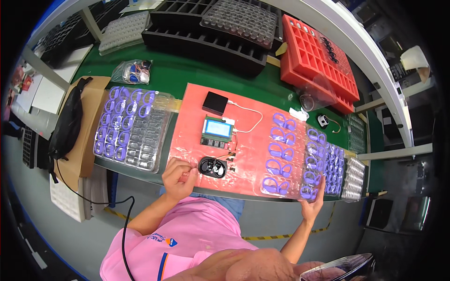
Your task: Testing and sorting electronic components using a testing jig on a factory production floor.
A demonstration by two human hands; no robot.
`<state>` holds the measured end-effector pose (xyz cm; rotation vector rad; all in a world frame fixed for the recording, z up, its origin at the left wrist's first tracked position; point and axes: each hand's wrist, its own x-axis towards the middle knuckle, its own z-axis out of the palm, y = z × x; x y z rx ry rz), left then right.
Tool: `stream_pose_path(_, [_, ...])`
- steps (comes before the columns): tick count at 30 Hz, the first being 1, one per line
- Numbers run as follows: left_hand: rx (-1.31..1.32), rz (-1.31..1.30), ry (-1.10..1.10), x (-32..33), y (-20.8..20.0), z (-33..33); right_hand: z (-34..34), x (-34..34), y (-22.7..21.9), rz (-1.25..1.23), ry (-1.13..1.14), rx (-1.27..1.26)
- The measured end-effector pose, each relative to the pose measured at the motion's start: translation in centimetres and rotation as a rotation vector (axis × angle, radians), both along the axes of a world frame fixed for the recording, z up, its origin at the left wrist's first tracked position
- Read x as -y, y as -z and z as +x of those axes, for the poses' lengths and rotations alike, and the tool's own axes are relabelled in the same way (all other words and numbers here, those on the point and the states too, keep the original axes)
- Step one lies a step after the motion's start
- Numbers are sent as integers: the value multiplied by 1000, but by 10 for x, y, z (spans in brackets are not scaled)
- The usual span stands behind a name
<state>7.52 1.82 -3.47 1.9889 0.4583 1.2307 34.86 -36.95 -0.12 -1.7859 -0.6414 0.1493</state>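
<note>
Lying beside the curled left hand (180,178), hold unclear, is a black case (208,169); right hand (314,201) grips a tray (310,184).

The left hand (180,179) curls its fingers (178,168); the right hand (313,205) reaches outward.

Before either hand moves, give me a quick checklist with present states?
1. Left hand free of parts: cannot tell, fingers curled beside the black oval holder.
2. Right hand touching the clear tray of purple loops: ok, at its near edge.
3. Display lit: ok, pale blue.
4. White cable fully seated at both ends: cannot tell; it runs between the black box and the green circuit board.
5. Left clear tray fully loaded: not ok, purple loops cover only part of it.
6. Black oval holder on the pink mat: ok.
</note>
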Motion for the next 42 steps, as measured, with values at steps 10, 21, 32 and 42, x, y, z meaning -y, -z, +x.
stream_pose_path(10, [220, -751, 613, 15, -50, 12, -24, -128, -49, 64, -105, 83])
stream_pose_path(21, [594, -1133, 630, -27, -62, -13, -44, -244, -54, 113, -384, -1])
stream_pose_path(32, [609, -1076, 464, -77, -60, -39, 37, -319, -82, -68, -425, 274])
stream_pose_path(42, [700, -1042, 217, -91, -54, -62, 204, -473, -71, -311, -46, 692])
